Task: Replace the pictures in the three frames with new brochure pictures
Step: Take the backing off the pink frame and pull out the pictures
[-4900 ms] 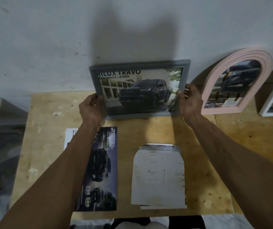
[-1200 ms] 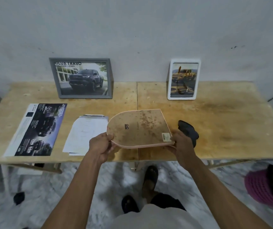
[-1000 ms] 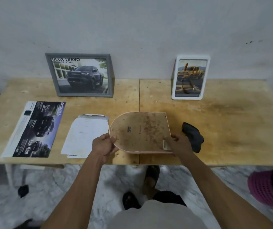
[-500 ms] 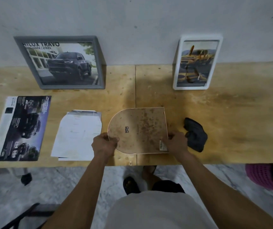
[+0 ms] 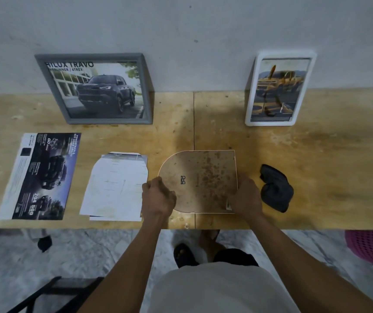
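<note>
Arched frame (image 5: 200, 179) now face-down on table (image 5: 316, 177), both hands' fingers (image 5: 156, 185) seemingly gripping its edges

Single head cam, wide-angle, looks forward and steeply down over the table (image 5: 316, 177) toward the wall (image 5: 181, 30). Close range; floor (image 5: 12, 267) fills the bottom edge.

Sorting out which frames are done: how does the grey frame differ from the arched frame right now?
The grey frame is rectangular and leans upright against the wall; the arched frame has one rounded end and lies flat on the table. The grey frame shows its truck picture; the arched frame shows only its stained back. Nobody touches the grey frame; the left hand and right hand hold the arched one.
</note>
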Motion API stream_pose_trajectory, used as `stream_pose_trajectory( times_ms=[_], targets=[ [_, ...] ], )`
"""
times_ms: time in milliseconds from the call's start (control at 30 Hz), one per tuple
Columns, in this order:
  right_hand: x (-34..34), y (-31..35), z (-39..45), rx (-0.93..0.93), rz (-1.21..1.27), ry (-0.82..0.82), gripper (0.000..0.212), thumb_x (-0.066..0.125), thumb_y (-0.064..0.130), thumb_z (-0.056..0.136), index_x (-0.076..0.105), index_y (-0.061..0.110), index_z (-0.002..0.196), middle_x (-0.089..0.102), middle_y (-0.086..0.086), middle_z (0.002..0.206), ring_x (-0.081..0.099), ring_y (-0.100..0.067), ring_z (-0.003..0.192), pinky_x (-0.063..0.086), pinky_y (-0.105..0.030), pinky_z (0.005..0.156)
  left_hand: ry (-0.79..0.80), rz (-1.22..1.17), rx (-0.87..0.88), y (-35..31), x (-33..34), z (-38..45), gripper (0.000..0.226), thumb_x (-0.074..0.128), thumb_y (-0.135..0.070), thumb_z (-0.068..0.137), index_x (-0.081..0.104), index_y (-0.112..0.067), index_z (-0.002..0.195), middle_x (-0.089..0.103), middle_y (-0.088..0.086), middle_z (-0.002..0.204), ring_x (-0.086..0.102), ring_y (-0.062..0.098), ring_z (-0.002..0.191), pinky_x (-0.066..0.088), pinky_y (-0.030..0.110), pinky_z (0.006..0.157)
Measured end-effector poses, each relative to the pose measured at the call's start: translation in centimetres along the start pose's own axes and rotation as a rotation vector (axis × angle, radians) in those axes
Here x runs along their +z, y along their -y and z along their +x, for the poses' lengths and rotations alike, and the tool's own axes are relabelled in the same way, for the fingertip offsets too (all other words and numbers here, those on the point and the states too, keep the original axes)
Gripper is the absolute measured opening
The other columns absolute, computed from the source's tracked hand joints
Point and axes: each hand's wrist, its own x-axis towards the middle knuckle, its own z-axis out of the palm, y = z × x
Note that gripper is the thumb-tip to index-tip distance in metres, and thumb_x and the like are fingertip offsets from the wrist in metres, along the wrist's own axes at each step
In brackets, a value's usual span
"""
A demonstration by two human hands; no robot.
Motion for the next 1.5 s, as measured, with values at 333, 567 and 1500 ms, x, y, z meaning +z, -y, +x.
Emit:
stream_pose_trajectory(
  times_ms=[333,567,1500],
  targets=[
    [0.4,0.1,0.0,-0.048,-0.009,0.032,0.048,0.059,0.02,0.082,0.044,0.026,0.127,0.051,-0.006,0.12,0.052,-0.029,0.108,0.052,-0.043,0.078,0.019,-0.007,-0.169,-2.4,1.1,0.3,0.061,0.074,-0.034,0.082,0.048,-0.007,0.131,0.037,0.016,0.136,0.038,0.037,0.126,0.041,0.045,0.105],
    [0.3,-0.4,0.7,-0.047,-0.01,0.054,0.055,0.062,0.014,0.087,0.043,0.021,0.138,0.042,-0.008,0.134,0.053,-0.03,0.111,0.045,-0.033,0.08,-0.014,-0.001,-0.35,-3.7,1.2,1.9,0.079,0.079,-0.041,0.074,0.044,-0.004,0.135,0.036,0.016,0.138,0.033,0.034,0.13,0.04,0.046,0.101],
    [0.8,-1.6,1.6,-0.075,-0.023,0.096,0.072,0.064,0.027,0.09,0.025,0.026,0.15,0.035,-0.01,0.142,0.04,-0.032,0.125,0.045,-0.043,0.097,0.119,-0.278,-0.387,0.7,-0.9,6.8,0.057,0.094,-0.039,0.059,0.074,-0.008,0.103,0.072,0.011,0.11,0.067,0.036,0.099,0.057,0.05,0.09]
  ],
)
